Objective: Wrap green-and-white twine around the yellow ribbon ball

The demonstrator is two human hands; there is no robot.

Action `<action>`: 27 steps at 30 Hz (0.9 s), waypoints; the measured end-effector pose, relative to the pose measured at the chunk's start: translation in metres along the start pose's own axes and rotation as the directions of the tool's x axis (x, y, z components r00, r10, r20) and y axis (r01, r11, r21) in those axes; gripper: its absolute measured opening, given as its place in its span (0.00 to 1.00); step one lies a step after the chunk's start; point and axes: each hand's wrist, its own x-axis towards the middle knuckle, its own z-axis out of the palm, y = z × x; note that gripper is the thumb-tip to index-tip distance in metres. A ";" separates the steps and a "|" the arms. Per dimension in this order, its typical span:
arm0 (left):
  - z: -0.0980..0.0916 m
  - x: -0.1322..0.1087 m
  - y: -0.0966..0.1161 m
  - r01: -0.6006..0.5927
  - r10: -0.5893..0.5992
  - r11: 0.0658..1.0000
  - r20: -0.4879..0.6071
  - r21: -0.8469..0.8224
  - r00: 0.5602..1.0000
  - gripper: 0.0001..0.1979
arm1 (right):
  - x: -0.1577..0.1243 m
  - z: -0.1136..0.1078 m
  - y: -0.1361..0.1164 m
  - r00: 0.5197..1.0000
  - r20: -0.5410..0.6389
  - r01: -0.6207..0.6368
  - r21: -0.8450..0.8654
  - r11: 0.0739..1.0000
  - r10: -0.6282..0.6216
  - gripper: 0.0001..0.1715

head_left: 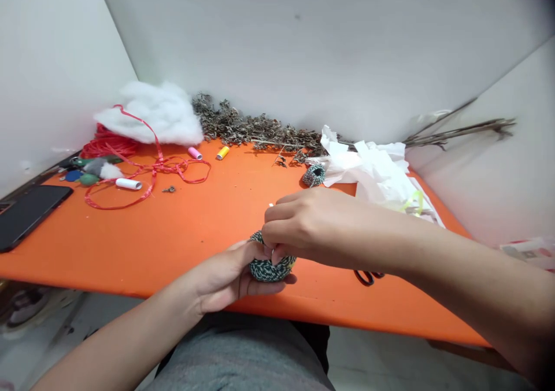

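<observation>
A ball of dark green and white twine rests in my left hand, held just above the table's front edge. My left fingers curl beneath it and the thumb lies over its top. My right hand reaches across from the right, its fingers pinched together at the middle of the ball; what they grip is hidden. A bit of yellow shows on the ball's right side. Behind my right hand, a second, smaller roll of the same twine lies on the table. Partly covered by my right forearm are the dark handles of scissors.
The orange table bears white stuffing, red raffia ribbon, dried plant stems and torn white paper. Thread spools in white, pink and yellow lie leftward, near a black phone. Walls enclose the back and sides.
</observation>
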 end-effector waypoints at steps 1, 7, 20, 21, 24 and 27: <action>0.000 -0.001 0.000 0.007 -0.007 1.000 0.015 0.013 1.000 0.11 | 0.000 -0.001 0.000 1.000 -0.001 0.000 0.044 0.999 0.000 0.06; 0.000 -0.011 -0.001 0.035 -0.056 0.990 0.154 0.137 0.986 0.13 | -0.002 -0.005 -0.004 0.999 -0.009 0.036 0.387 0.921 -0.035 0.04; -0.001 -0.008 -0.011 0.005 -0.056 0.984 0.281 0.177 0.958 0.23 | 0.001 -0.004 0.003 0.986 0.164 -0.117 0.540 0.833 0.032 0.05; -0.001 -0.009 -0.011 0.004 -0.051 0.984 0.266 0.177 0.963 0.22 | 0.000 -0.004 0.002 0.985 0.167 -0.129 0.537 0.834 0.045 0.05; 0.002 -0.010 -0.012 -0.013 -0.026 0.982 0.200 0.189 0.980 0.23 | 0.000 -0.004 0.001 0.981 0.177 -0.158 0.534 0.831 0.073 0.06; 0.004 -0.008 -0.013 -0.051 0.028 0.973 0.106 0.224 0.994 0.27 | 0.001 -0.004 0.002 0.979 0.182 -0.174 0.528 0.831 0.090 0.05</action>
